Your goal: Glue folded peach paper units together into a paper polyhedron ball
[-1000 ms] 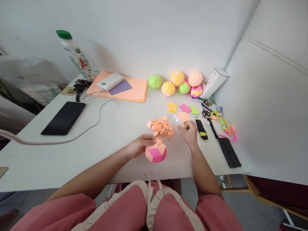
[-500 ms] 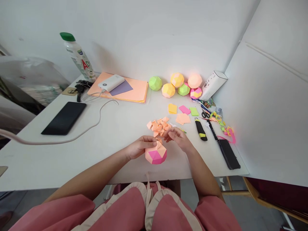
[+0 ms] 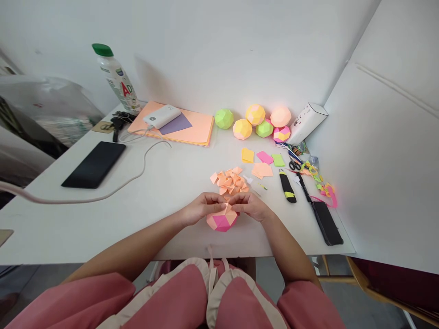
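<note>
A faceted paper ball (image 3: pixel 222 220) of orange and pink pieces rests at the near edge of the white table (image 3: pixel 164 183). My left hand (image 3: pixel 200 208) grips its upper left side with curled fingers. My right hand (image 3: pixel 250 205) is closed on its upper right side, fingertips meeting the left hand's over the top. Just behind the hands lies a heap of small folded orange paper pieces (image 3: pixel 230 180).
Several finished paper balls (image 3: pixel 255 121) sit by the wall next to a white box (image 3: pixel 307 122). Sticky notes (image 3: pixel 262 157), a black and yellow cutter (image 3: pixel 287 186), scissors (image 3: pixel 293 163) and a dark flat case (image 3: pixel 327 217) lie right. A phone (image 3: pixel 94 163), cable, power bank (image 3: pixel 162 116), orange paper stack and bottle (image 3: pixel 118 78) are left.
My right hand came back from the sticky notes at the right to the paper ball and closed on its top. My left hand kept hold of the ball.
</note>
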A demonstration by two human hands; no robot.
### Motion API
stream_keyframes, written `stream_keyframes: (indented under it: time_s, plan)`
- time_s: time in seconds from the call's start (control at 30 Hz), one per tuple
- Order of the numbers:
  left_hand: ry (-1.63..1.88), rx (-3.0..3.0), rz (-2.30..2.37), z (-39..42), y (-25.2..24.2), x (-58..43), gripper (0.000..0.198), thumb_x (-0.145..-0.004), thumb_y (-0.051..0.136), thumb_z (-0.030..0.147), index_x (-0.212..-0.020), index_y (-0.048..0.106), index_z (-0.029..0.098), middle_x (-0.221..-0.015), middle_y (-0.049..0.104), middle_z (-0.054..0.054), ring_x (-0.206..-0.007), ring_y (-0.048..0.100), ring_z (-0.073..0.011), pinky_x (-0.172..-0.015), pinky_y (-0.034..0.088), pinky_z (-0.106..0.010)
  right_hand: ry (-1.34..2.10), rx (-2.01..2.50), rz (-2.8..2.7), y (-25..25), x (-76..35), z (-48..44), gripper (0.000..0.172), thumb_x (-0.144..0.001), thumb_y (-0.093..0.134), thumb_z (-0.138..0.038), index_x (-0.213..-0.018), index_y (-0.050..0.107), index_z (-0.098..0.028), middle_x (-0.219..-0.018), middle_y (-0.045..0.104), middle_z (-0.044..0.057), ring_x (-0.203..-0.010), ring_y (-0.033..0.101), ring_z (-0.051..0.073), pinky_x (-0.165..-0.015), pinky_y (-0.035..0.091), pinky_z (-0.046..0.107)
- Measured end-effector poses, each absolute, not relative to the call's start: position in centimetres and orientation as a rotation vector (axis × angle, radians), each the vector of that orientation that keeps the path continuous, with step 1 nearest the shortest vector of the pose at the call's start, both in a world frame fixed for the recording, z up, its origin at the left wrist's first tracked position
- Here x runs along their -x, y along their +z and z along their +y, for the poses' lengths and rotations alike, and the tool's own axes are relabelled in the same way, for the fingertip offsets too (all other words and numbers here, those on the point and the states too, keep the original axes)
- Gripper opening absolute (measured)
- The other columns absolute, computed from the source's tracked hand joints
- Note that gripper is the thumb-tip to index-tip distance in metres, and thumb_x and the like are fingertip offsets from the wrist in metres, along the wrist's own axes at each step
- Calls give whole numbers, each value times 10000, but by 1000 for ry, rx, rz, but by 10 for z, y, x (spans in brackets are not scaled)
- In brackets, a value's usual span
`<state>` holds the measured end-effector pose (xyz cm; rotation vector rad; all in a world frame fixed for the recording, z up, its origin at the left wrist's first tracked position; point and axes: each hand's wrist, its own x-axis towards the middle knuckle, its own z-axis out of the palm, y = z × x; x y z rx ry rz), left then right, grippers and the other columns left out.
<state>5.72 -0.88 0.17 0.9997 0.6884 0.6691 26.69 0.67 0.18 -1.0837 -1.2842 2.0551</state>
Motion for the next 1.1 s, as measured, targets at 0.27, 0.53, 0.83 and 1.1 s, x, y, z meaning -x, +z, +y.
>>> stream_keyframes:
  time_s: [0.27, 0.53, 0.83, 1.1]
  plan:
    - [700, -976, 769, -9, -1, -60, 256, -679, 733, 359, -698, 630, 125, -649, 587, 0, -578, 488, -97, -556, 353, -229, 1849, 1086, -1448, 7, -268, 5, 169, -628, 801, -242, -728, 698, -152, -711, 659, 2, -634, 571, 94, -611, 466, 249]
    - [696, -934, 794, -9, -3, -60, 257, -654, 748, 351, -720, 642, 126, -662, 606, -4, -576, 501, -98, -557, 358, -230, 1787, 1060, -1464, 7, -266, 4, 150, -630, 802, -240, -721, 712, -162, -695, 668, 7, -632, 596, 104, -614, 497, 256]
    - [711, -912, 781, -9, -4, -60, 272, -643, 755, 360, -713, 637, 125, -647, 603, -3, -562, 498, -96, -547, 354, -230, 1723, 1004, -1474, 5, -267, 5, 117, -627, 806, -221, -709, 730, -186, -716, 684, 10, -652, 625, 118, -608, 527, 256]
    - [732, -911, 764, -10, -3, -61, 267, -647, 753, 352, -712, 637, 120, -631, 611, -2, -548, 502, -93, -537, 359, -226, 1652, 982, -1525, 3, -268, 4, 100, -627, 808, -230, -709, 754, -213, -727, 694, 18, -668, 633, 128, -616, 540, 261]
